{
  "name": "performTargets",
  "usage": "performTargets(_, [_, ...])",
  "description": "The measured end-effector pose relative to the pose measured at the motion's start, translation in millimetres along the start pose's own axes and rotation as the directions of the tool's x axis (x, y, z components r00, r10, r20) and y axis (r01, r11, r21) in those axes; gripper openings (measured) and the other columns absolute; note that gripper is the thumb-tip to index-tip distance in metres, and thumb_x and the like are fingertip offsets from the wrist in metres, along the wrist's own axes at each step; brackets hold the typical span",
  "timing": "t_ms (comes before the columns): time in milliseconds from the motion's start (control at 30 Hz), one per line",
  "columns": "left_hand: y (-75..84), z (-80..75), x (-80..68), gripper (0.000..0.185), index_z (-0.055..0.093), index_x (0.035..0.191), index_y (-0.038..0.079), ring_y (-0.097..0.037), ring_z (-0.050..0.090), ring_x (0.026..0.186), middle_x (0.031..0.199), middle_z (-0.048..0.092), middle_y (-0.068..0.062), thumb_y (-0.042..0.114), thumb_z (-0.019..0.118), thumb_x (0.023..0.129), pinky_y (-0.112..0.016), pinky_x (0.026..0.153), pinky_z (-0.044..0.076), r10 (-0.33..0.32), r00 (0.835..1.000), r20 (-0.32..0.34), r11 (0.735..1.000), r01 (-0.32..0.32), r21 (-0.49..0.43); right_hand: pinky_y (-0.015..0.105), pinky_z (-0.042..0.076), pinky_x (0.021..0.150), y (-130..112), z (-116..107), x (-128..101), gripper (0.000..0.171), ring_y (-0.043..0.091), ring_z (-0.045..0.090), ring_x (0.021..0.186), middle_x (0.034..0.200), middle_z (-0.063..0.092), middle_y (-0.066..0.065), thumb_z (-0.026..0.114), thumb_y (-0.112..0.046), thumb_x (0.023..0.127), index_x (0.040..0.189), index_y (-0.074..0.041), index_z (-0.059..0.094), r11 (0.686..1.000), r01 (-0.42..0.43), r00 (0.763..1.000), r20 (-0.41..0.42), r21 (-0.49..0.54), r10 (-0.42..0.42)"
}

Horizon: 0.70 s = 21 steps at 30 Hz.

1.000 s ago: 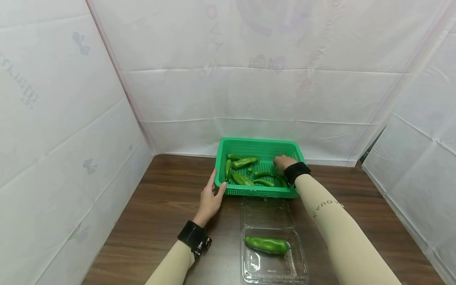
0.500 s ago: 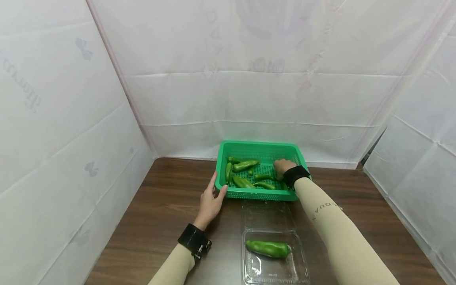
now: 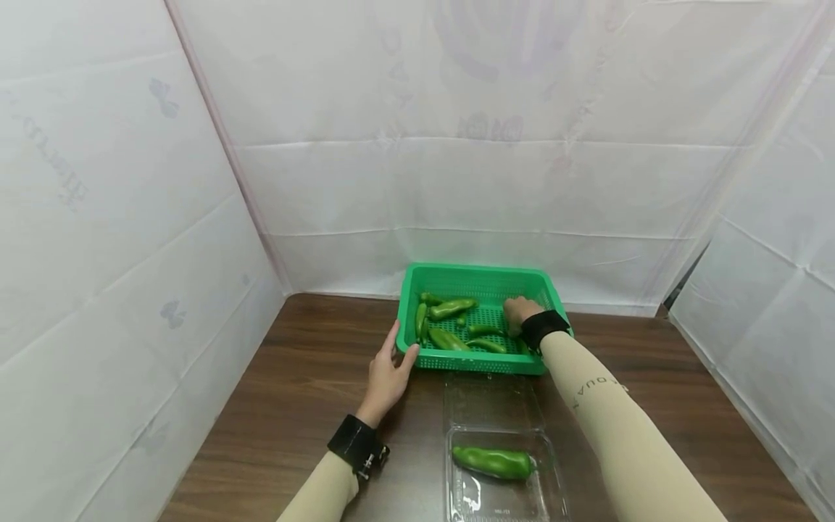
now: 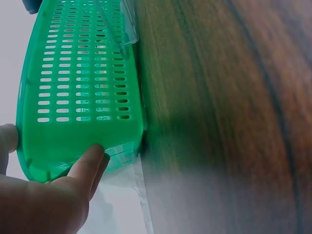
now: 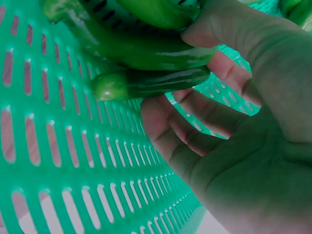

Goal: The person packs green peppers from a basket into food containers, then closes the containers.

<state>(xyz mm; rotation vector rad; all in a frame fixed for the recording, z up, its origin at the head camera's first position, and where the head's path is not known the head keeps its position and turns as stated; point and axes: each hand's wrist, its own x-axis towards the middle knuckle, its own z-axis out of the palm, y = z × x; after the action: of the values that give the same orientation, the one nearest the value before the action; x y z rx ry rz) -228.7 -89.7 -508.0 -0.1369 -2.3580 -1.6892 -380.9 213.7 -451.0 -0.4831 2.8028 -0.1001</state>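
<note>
My left hand (image 3: 386, 375) touches the green basket's (image 3: 479, 362) near-left corner; my right hand (image 3: 520, 313) is inside, among the peppers (image 3: 450, 308). On the tabletop (image 3: 287, 406), a clear tray (image 3: 499, 500) (lid open) holds one pepper (image 3: 492, 462).

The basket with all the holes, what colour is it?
The basket is bright green, clearest in the head view.

Peppers (image 3: 450, 326) in basket (image 3: 479, 273); clamshell tray (image 3: 502, 500) before basket.
</note>
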Motion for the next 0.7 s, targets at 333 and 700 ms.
performTargets(333, [3.7,2.8,-0.7,0.068,0.03,0.163,0.014,-0.039,0.045,0.141,0.162,0.037,-0.016,0.033,0.061,0.105,-0.055,0.111,0.045,-0.01,1.0,-0.006,1.0,0.01,-0.001,0.036,0.041,0.061,12,3,10,0.021,0.025,0.049,0.074,0.084,0.055,0.009,0.077,-0.002,0.087,0.087,-0.008,0.057,0.996,-0.016,1.0,-0.021,0.091,0.018])
performTargets(700, [7.6,-0.8,0.1,0.071,0.025,0.164,0.013,-0.041,0.043,0.142,0.162,0.036,-0.018,0.034,0.06,0.106,-0.054,0.112,0.044,-0.016,0.999,0.039,1.0,0.016,-0.003,0.038,0.048,0.069,9,-22,-4,0.03,0.027,0.053,0.081,0.1,0.059,0.015,0.08,-0.004,0.089,0.111,0.0,0.06,0.988,0.006,0.995,-0.101,0.154,0.01])
